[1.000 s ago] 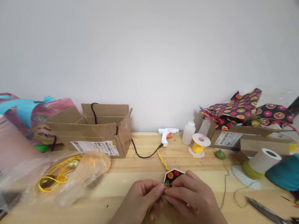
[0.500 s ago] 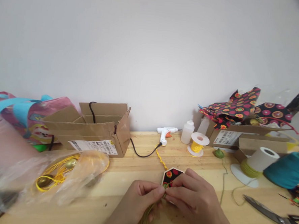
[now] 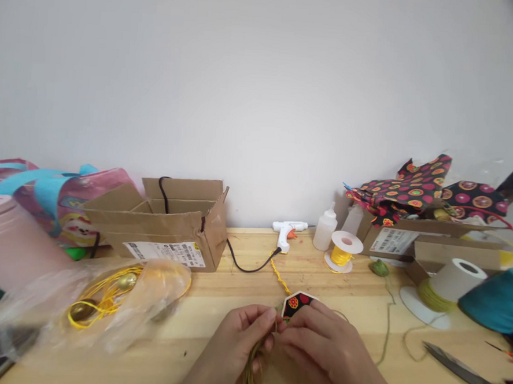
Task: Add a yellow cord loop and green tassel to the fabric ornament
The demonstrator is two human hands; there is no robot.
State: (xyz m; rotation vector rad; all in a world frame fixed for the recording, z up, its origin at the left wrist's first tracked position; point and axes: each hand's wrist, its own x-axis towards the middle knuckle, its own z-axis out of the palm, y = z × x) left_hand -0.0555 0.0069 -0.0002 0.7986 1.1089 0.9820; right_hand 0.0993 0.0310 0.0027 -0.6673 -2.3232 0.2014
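Between thumb and fingers, my left hand (image 3: 241, 341) pinches a bundle of olive-green cord (image 3: 252, 362) whose looped end hangs below. Close beside it, my right hand (image 3: 327, 347) has its fingertips pressed together at the top of the bundle, on a thin strand of the same cord. Partly covered by the right fingers is a many-sided plaque (image 3: 297, 301) with a pale rim and dark flowered fabric. A twisted yellow cord (image 3: 280, 274) runs up from the plaque toward the white glue gun (image 3: 286, 234).
Scissors (image 3: 467, 373) lie at right, near a white spool of green cord (image 3: 457, 279) and a teal thread cone (image 3: 493, 302). A yellow cord spool (image 3: 340, 258) and squeeze bottle (image 3: 325, 228) stand behind. At left are a cardboard box (image 3: 159, 226) and plastic bag (image 3: 145, 301).
My fingertips have shifted slightly left, off the plaque's edge, and a small gap shows between the hands. The whole view has moved a little, so the table things sit further right.
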